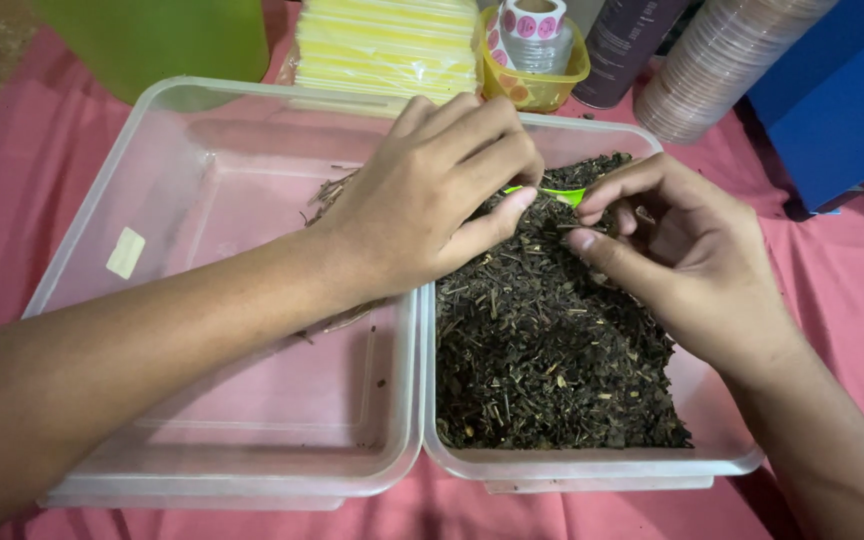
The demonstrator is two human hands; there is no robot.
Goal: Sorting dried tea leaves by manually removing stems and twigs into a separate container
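Two clear plastic tubs sit side by side on a pink cloth. The right tub (592, 465) is filled with dark dried leaves and stems (542, 350). The left tub (102, 250) holds only a few dried bits near its right side. My left hand (427, 195) reaches across over the divide, fingers curled around a small green object (552, 193), apparently a scoop, whose tip shows between both hands. My right hand (682, 255) hovers over the leaves, thumb and fingers pinching at the green tip.
A green container (152, 40) and a stack of yellow packets (387, 45) stand behind the tubs. A yellow cup with sticker rolls (537, 50), a dark cylinder (632, 45), stacked lids (722, 65) and a blue box (842, 100) are at the back right.
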